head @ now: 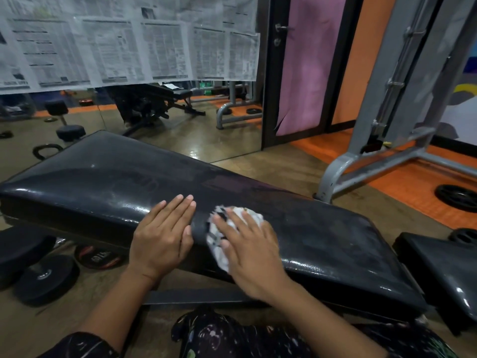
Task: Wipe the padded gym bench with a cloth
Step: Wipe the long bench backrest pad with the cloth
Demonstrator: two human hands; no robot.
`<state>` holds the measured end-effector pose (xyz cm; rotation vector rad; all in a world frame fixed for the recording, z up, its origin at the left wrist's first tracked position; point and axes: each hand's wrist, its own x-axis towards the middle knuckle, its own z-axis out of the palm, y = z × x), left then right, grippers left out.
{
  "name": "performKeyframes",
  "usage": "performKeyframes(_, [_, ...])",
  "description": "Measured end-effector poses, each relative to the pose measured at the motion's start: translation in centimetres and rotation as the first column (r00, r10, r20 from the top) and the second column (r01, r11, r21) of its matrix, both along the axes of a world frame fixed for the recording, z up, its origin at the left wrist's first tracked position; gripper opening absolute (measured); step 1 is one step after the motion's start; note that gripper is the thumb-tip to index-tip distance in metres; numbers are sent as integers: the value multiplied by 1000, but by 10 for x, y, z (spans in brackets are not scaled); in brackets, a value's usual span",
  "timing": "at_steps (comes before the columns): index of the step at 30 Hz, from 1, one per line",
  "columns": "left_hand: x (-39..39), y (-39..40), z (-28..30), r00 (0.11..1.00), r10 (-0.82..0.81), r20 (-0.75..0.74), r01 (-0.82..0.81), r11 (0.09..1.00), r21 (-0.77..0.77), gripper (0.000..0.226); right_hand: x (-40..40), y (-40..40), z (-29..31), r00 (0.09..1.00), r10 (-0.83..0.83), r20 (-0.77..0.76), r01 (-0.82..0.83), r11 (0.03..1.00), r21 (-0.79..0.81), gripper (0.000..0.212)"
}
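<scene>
The right hand (251, 250) is lying flat with its fingers spread, pressing a white cloth (219, 239) onto the near edge of the black bench (103, 177). The cloth is bunched under the palm and fingers, showing beyond the fingertips and hanging a little over the pad's front edge on the thumb side. Just to the left of it, the left hand (164, 232) is resting palm down on the same pad, fingers straight and close together, thumb lying along the edge and holding nothing. The two hands are sitting near each other without touching, with a strip of bare pad between them. The bench is stretching away from both hands, wider to the left of the left hand and narrowing to the right of the right hand, where a second black pad (444, 275) is sitting just past its end. Below the left hand, on the floor, dumbbells (46, 277) are lying. Beyond the right hand's fingertips, a grey frame (387, 161) is standing, and a plate (456, 196) is lying flat near it. Beyond the bench a mirror (180, 125) is leaning, with newspaper (124, 42) covering its upper part.
</scene>
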<state>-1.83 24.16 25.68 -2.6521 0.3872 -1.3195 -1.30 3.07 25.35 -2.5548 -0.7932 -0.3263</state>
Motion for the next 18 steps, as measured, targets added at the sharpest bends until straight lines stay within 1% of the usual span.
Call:
performKeyframes(3, [-1, -2, -1, 1000, 8, -10, -8, 1000, -15, 46, 30, -34, -7, 983, -170, -66, 170, 985, -17, 53])
performKeyframes(5, [-1, -3, -1, 1000, 8, -11, -9, 1000, -19, 46, 62, -27, 1, 952, -269, -145, 266, 963, -41, 49])
performKeyframes(7, [0, -3, -1, 1000, 9, -6, -9, 1000, -22, 45, 79, 1, 13, 957, -250, -146, 248, 968, -34, 50])
performKeyframes(10, [1, -2, -2, 1000, 7, -3, -7, 1000, -11, 45, 56, 38, 17, 991, -86, -107, 85, 996, -9, 60])
performKeyframes(13, [1, -1, -3, 1000, 3, -4, -3, 1000, 3, 45, 12, 19, 9, 999, 31, -41, -31, 1000, 0, 53])
performKeyframes(15, [1, -1, -2, 1000, 6, -2, -6, 1000, -1, 46, 8, -11, 3, 999, 22, -25, -22, 1000, -22, 53])
performKeyframes(17, [0, -2, -2, 1000, 9, -1, -9, 1000, -4, 45, 34, -31, -2, 996, -69, -55, 66, 996, -52, 56])
performKeyframes(18, [-1, -3, -2, 1000, 10, -4, -10, 1000, -5, 45, 51, -34, -1, 988, -126, -93, 120, 990, -71, 54])
